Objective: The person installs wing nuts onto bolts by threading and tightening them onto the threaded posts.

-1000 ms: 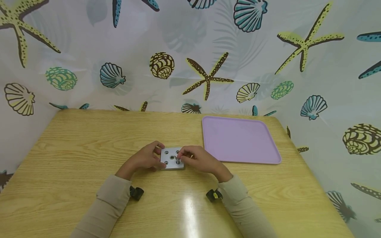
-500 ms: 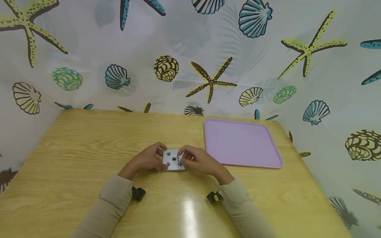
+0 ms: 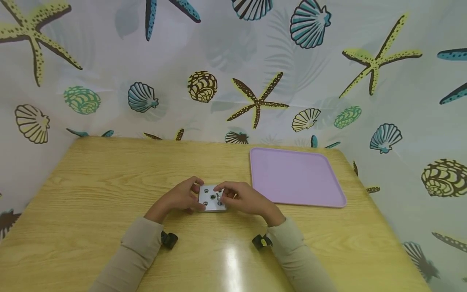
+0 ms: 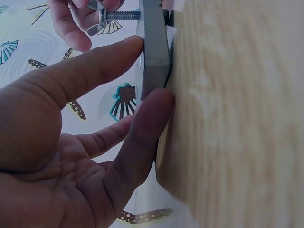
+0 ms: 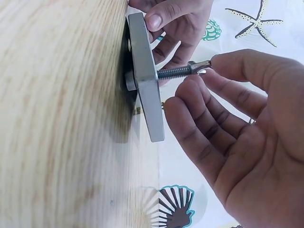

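A silver metal plate (image 3: 213,207) with several holes is on the wooden table, with short feet or stubs beneath it in the wrist views. My left hand (image 3: 178,197) grips its left side, thumb on the top face and a finger at the lower edge. A wing screw (image 5: 175,72) stands upright in the plate's near right hole, much of its thread showing above the surface. My right hand (image 3: 246,198) holds the screw's winged head, the thumb touching one wing and the other fingers curled close by. In the left wrist view the winged head (image 4: 97,18) is partly cut off.
A lilac tray (image 3: 297,175) lies at the table's back right, beyond my right hand. The wooden table (image 3: 109,174) extends around the plate. A shell-and-starfish patterned cloth (image 3: 171,52) hangs behind and at the sides.
The right hand's fingers have shifted at the wing screw, the index finger now reaching further left over the plate. The left hand keeps its grip. The head view has tilted slightly.
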